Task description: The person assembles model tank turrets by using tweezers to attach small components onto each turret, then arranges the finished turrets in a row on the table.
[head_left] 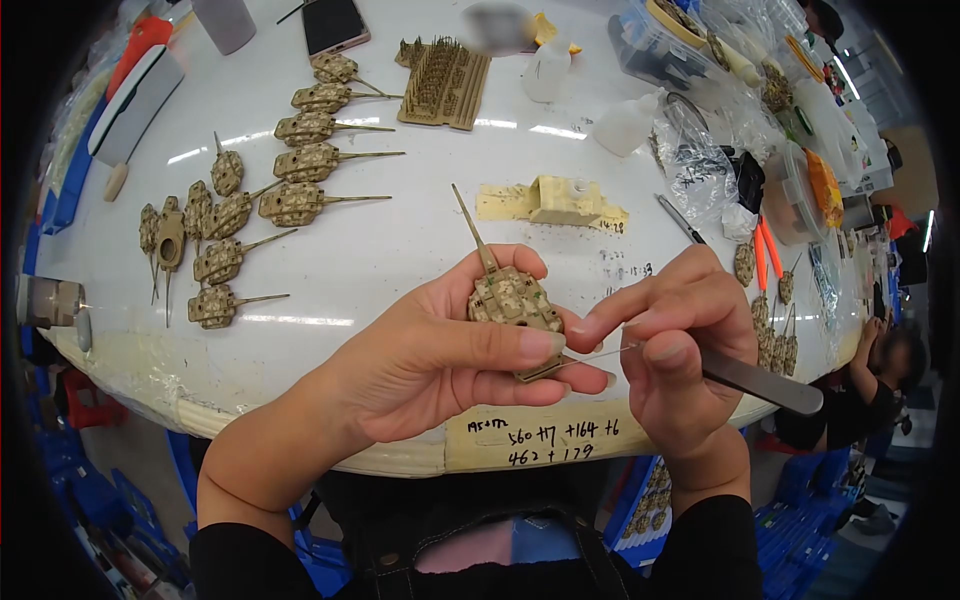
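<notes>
My left hand (pixel 430 350) grips a camouflage-painted model tank turret (pixel 515 300), thumb across its side. The turret's long barrel points up and away from me. In my right hand (pixel 690 340) is a pair of grey metal tweezers (pixel 765 382), its broad end sticking out to the lower right. A thin pale strand (pixel 600 355) runs between my right fingertips and the turret's near end; whether it is a tweezer tip or a separate wire, I cannot tell. My right index fingertip is close to the left fingers.
More camouflaged turrets (pixel 300 203) lie in groups on the left of the white table (pixel 400 225). A brown rack of small parts (pixel 445 85), a phone (pixel 335 25) and a taped yellowish block (pixel 565 200) are farther back. Bags and tubs (pixel 800 190) crowd the right; another person (pixel 880 385) sits there.
</notes>
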### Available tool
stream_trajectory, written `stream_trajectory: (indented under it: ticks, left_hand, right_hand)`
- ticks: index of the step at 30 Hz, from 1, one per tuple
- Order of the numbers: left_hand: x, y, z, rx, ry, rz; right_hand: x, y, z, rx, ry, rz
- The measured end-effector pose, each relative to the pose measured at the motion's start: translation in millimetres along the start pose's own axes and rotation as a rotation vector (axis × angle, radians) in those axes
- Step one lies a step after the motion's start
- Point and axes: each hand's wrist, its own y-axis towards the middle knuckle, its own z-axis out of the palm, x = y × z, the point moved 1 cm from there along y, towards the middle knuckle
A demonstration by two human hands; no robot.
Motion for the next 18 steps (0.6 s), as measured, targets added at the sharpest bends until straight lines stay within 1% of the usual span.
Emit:
stream_trajectory:
  ticks: [6,10,18]
  left_hand:
    - [-0.6,0.0,0.7,-0.008,-0.003,-0.015]
    - [-0.8,-0.4,1.7,-0.015,0.013,-0.005]
    - [-0.1,-0.1,1.4,-0.021,0.008,0.002]
  right_hand:
    - [1.1,-1.3,4.0,-0.029,0.003,-0.023]
    - [3.7,-1.3,0.1,0.07,-0.199,0.001]
    - [1.6,-0.8,2.5,0.056,-0.164,-0.023]
